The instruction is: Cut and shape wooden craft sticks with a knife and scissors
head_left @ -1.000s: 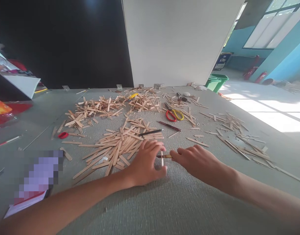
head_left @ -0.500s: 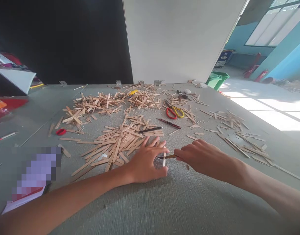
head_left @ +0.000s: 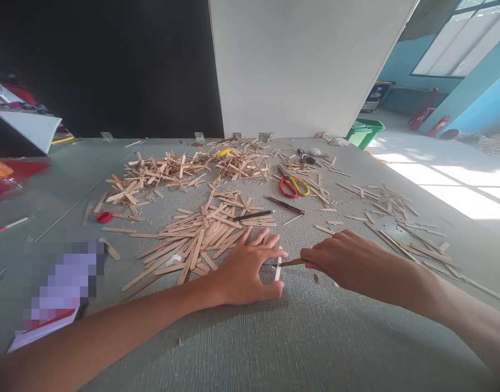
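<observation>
My left hand [head_left: 250,269] grips a short wooden craft stick [head_left: 278,265] by its two ends, thumb near me and index finger at the far end. A slim craft knife [head_left: 292,262] lies in the closed fingers of my right hand [head_left: 335,253], its dark blade reaching across the middle of the stick. A loose pile of craft sticks [head_left: 211,234] spreads just beyond and left of my left hand. On that pile rests a black pen [head_left: 254,215]. Farther off are a dark red pen-like tool [head_left: 284,205] and scissors [head_left: 294,187] with one red and one yellow handle.
Heaps of sticks [head_left: 164,171] line the back of the table, with a yellow object [head_left: 224,152] among them. Thin offcuts [head_left: 417,245] lie at the right. A red ring [head_left: 104,217] and a blurred-out purple item [head_left: 66,288] sit left. A white panel [head_left: 307,71] stands behind.
The view has shifted slightly, moving things a little rightward in it. My right hand with the craft knife has drawn slightly away from my left hand, which keeps its grip on the stick.
</observation>
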Available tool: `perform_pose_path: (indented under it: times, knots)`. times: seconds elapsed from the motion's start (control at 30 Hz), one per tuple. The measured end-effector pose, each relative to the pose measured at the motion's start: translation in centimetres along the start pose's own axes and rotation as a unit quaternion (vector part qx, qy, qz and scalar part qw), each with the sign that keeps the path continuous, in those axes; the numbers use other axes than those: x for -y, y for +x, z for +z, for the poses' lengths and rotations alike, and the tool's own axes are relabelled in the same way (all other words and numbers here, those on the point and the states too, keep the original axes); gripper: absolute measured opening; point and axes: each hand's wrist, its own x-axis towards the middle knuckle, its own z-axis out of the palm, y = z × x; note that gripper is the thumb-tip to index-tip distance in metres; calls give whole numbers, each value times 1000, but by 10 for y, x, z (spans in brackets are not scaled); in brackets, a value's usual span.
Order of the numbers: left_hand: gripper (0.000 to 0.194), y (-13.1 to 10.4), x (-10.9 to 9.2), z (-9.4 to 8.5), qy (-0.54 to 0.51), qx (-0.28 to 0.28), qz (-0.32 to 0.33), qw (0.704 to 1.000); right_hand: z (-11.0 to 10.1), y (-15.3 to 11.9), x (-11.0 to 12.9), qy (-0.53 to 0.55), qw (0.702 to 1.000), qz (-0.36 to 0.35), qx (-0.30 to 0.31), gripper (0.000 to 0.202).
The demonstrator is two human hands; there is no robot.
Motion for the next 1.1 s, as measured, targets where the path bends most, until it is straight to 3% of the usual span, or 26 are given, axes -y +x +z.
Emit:
perform_pose_path:
  times: [0.37, 0.47, 0.57, 0.67, 0.8, 0.87, 1.0, 1.1]
  knots:
    - [60, -4, 5, -3, -71, -2, 10, 997, -18, -2, 4, 17, 999, 37, 7, 29]
    - [46, -3, 15, -2, -175, -44, 44, 983, -22, -5, 6, 55, 995, 81, 14, 19]
    - [53, 1, 22, 0, -295, -125, 71, 945, -28, -2, 9, 117, 985, 127, 23, 37]
    - [53, 4, 20, 3, -351, -171, 19, 920, -33, 8, 11, 227, 960, 164, 23, 43]
    - [58, 2, 10, 8, -386, -150, -12, 910, -28, 25, 14, 395, 899, 187, 26, 34]
    - [58, 1, 9, 9, -380, -155, -36, 911, -22, 30, 15, 416, 887, 198, 10, 31]
    - [71, 3, 12, 8, -388, -219, -91, 891, -17, 33, 21, 389, 896, 211, -9, 32]
    - [64, 6, 14, 6, -429, -170, -57, 885, -18, 33, 26, 339, 918, 207, 6, 26]
